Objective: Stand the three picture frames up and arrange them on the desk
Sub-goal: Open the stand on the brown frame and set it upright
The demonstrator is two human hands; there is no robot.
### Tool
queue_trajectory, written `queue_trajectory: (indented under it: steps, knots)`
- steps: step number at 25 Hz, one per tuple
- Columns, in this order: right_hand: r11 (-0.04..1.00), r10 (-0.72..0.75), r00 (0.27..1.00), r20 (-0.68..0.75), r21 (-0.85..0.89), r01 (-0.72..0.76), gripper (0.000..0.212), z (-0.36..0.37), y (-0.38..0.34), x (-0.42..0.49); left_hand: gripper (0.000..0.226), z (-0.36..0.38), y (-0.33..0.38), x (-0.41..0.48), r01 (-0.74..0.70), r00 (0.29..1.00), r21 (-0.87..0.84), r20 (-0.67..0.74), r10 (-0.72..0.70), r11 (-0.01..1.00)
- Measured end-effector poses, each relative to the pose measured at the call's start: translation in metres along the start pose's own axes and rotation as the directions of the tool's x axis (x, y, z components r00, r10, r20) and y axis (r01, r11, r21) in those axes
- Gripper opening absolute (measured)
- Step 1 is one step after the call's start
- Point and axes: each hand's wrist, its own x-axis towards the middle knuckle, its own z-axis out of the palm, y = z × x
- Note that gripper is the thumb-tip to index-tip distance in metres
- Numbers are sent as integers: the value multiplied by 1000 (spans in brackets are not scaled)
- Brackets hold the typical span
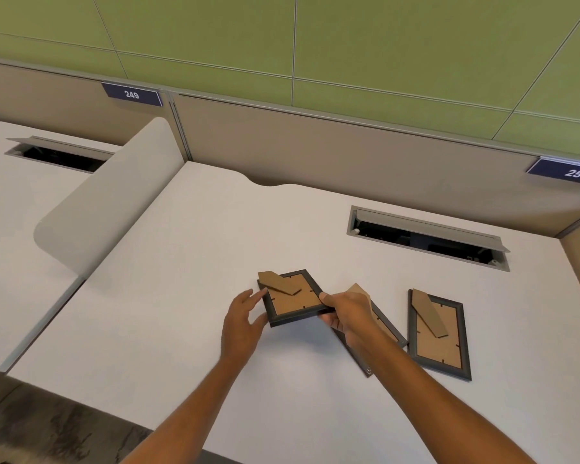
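Observation:
Three dark picture frames with brown cardboard backs face up on the white desk (188, 269). My right hand (347, 314) grips the right edge of the leftmost frame (293, 301), lifted slightly off the desk, its cardboard stand folded out. My left hand (243, 321) is beside that frame's left edge, fingers spread, touching or nearly touching it. The middle frame (387, 333) lies flat, largely hidden under my right hand and wrist. The right frame (439, 336) lies flat, back up, with its stand (427, 314) raised.
An open cable hatch (429, 237) is set into the desk behind the frames. A beige partition (315, 142) runs along the back edge. A curved divider (104, 209) separates this desk from the neighbouring one at left, which has its own hatch (57, 155).

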Motion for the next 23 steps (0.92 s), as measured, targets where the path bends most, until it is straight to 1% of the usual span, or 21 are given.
queue_trajectory:
  steps: [3,5,7,9,11,14,16,18,20,23]
  knots:
    - [999,-13,1000,16,39,12,26,-2,-21,-11,45,-4,7,8,-157,983,18,-91,158,987]
    - [997,-30,999,18,66,29,29,-4,-33,-17,37,-9,14,10,-206,972,22,-108,207,978]
    - [993,-69,997,22,99,66,37,-6,-42,-20,30,-10,22,12,-218,972,-17,-95,215,976]
    - [990,-102,995,16,98,100,43,-8,-51,-23,25,-8,32,14,-196,977,-81,-99,188,977]
    - [987,-140,990,13,86,139,46,-7,-60,-25,25,-7,39,16,-167,984,-131,-89,156,977]
    - [978,-205,978,23,45,204,47,-5,-68,-24,12,-8,45,22,-117,993,-210,-35,113,971]
    - [972,-233,972,22,-11,233,48,-4,-69,-23,19,-10,50,23,-61,998,-251,-17,59,966]
    - [968,-243,970,27,-57,245,48,-3,-68,-20,22,-11,54,25,59,998,-325,15,-57,944]
    - [964,-244,967,66,-90,250,44,-3,-64,-19,30,-12,56,28,172,985,-426,85,-151,888]
    - [969,-227,963,142,-64,238,44,0,-57,-18,40,-15,56,31,278,959,-527,198,-203,803]
